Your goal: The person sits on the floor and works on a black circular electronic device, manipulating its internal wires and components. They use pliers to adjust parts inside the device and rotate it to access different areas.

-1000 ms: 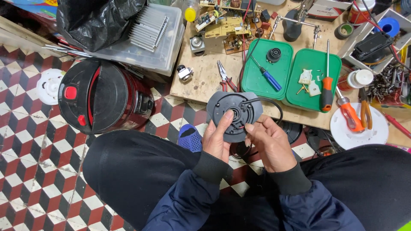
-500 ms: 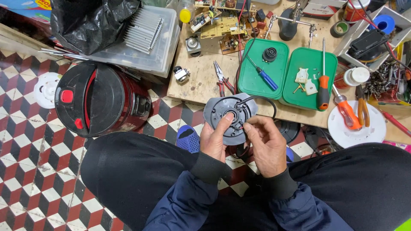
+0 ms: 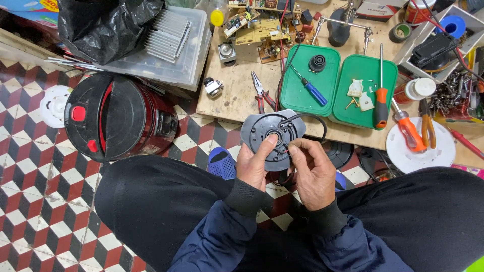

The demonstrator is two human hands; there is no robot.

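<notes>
A round grey plastic base (image 3: 267,132) with a black cord (image 3: 316,124) is held above my knees. My left hand (image 3: 255,163) grips its lower left edge, thumb pressed near the central hub. My right hand (image 3: 312,168) holds its lower right side, fingers pinching at the spot where the cord enters. The cord loops up and over to the right of the base. Both sleeves are dark blue.
A red and black appliance pot (image 3: 116,116) stands on the tiled floor at left. The low wooden board (image 3: 237,90) carries pliers (image 3: 261,91), green trays (image 3: 307,80), a blue screwdriver (image 3: 313,90), orange screwdrivers (image 3: 381,100), circuit boards and a clear plastic box (image 3: 166,55).
Both hands kept hold of the grey base and shifted slightly on it; the right fingers moved along the cord entry. The head view drifted a little.
</notes>
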